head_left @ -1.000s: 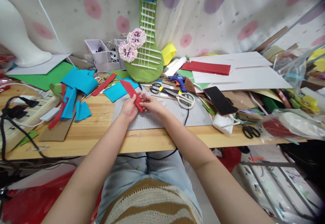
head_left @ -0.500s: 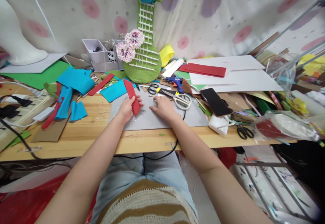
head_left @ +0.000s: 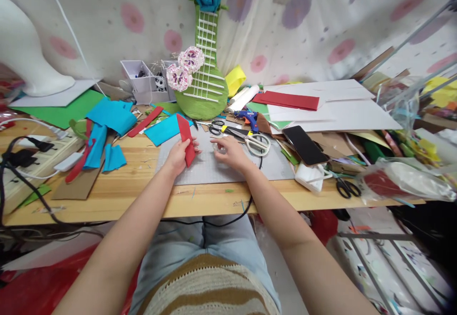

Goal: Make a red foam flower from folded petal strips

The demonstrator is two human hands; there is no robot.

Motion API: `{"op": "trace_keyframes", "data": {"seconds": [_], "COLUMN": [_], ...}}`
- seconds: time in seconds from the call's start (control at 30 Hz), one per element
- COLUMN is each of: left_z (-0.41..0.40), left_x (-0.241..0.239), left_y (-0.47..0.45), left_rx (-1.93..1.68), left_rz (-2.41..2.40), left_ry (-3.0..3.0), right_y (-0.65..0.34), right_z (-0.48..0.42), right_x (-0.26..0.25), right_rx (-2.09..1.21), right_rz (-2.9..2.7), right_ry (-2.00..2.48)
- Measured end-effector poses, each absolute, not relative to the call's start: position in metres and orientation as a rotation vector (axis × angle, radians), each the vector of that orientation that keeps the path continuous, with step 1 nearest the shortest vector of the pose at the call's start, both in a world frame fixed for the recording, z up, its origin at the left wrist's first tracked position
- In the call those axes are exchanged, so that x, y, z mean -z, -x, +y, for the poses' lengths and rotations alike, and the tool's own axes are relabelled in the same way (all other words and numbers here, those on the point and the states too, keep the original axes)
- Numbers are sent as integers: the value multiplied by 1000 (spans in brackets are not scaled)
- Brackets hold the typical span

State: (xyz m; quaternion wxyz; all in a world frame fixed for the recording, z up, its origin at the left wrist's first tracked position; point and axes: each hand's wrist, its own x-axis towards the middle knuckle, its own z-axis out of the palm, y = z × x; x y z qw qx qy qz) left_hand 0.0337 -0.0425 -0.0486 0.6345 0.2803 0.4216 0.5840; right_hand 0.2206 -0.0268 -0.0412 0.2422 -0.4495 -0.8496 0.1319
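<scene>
Centre: left hand (head_left: pixel 179 156) pinches a red strip (head_left: pixel 185 136); right hand (head_left: pixel 231 153) has curled fingers, grip unclear. Upper left: pale box (head_left: pixel 144 97) holding dark bits (head_left: pixel 141 74), white coil (head_left: pixel 159 83).

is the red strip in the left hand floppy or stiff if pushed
The red strip probably bends easily, looking thin, but seems not limp: its far end juts fairly straight beyond the left hand. Likely light, held in one hand.

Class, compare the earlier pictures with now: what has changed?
The right hand has let go of the red strip and moved right over the gray mat; the left hand still holds it, its near end swung left. The phone, blue glue gun and white-handled scissors stayed put.
</scene>
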Motion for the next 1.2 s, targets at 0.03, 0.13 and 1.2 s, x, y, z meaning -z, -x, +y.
{"op": "trace_keyframes", "data": {"seconds": [0.03, 0.13, 1.2], "left_z": [-42, -40, -48], "left_x": [48, 45, 40], "left_y": [-33, -31, -43], "left_rx": [-1344, -1350, -1212], "left_rz": [958, 941, 1153], "left_ry": [-646, -654, -1194], "right_y": [-220, -218, -200], "right_z": [-28, -30, -34], "right_x": [39, 35, 21], "right_rx": [-412, -541, -378], "right_rz": [-2305, -2266, -2408], "right_ry": [1175, 1063, 1321]}}
